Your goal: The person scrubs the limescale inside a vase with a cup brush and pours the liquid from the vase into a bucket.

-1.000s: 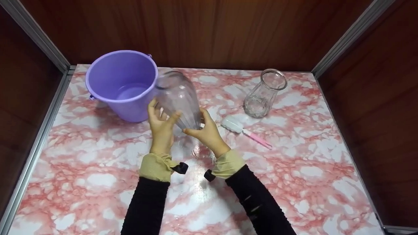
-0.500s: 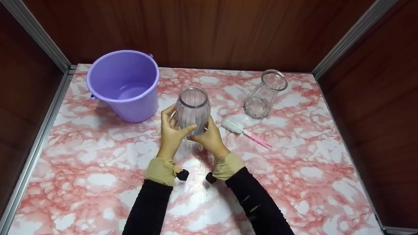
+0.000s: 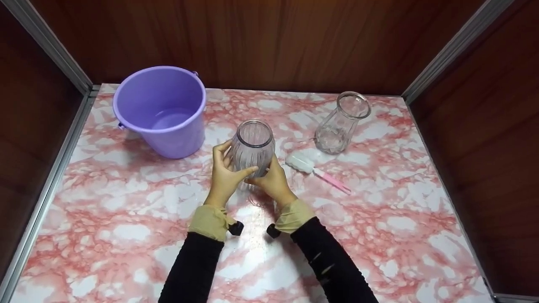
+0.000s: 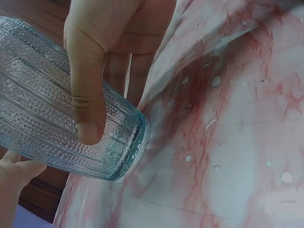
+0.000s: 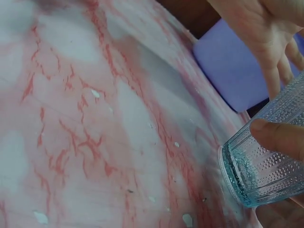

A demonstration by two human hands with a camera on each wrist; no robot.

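Observation:
A ribbed clear glass vase (image 3: 252, 146) stands upright at the table's middle, gripped from both sides. My left hand (image 3: 227, 168) wraps its left side, thumb across the front. My right hand (image 3: 271, 174) holds the right side low down. In the left wrist view the thumb (image 4: 85, 95) presses on the dotted glass of the vase (image 4: 42, 114), whose base sits at or just above the marble top. The right wrist view shows the vase (image 5: 266, 166) base close to the surface; whether it touches I cannot tell.
A purple bucket (image 3: 162, 109) with a little water stands at the back left. A second glass vase (image 3: 340, 122) stands at the back right. A brush (image 3: 316, 168) with a white head and pink handle lies right of my hands. Wooden walls surround the marble table (image 3: 379, 235).
The vase was tilted with its mouth at the bucket's rim a second ago. Both hands have turned it upright and brought it down and rightward to the table's middle.

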